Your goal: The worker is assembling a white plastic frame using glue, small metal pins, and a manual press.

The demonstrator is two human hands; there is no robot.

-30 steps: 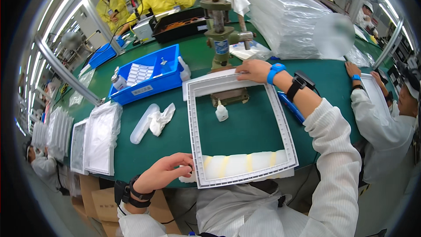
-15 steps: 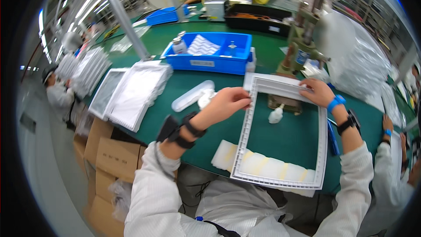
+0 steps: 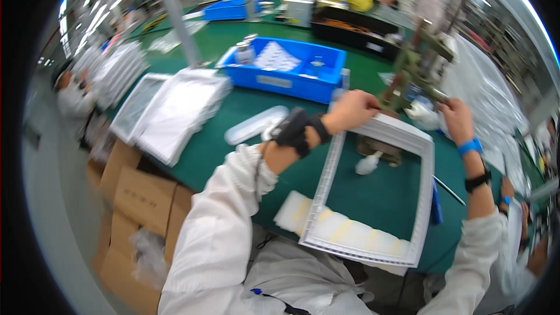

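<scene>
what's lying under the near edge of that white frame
Pale foam pads stick out from under the white frame and show inside its opening, resting on the green table. How far they run beneath the frame's bar is hidden.

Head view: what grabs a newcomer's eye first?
The big white rectangular frame lying on the green table, with the left hand and the right hand gripping its far corners. Behind it, a bright blue bin of small parts; to the left, a stack of white panels.
</scene>
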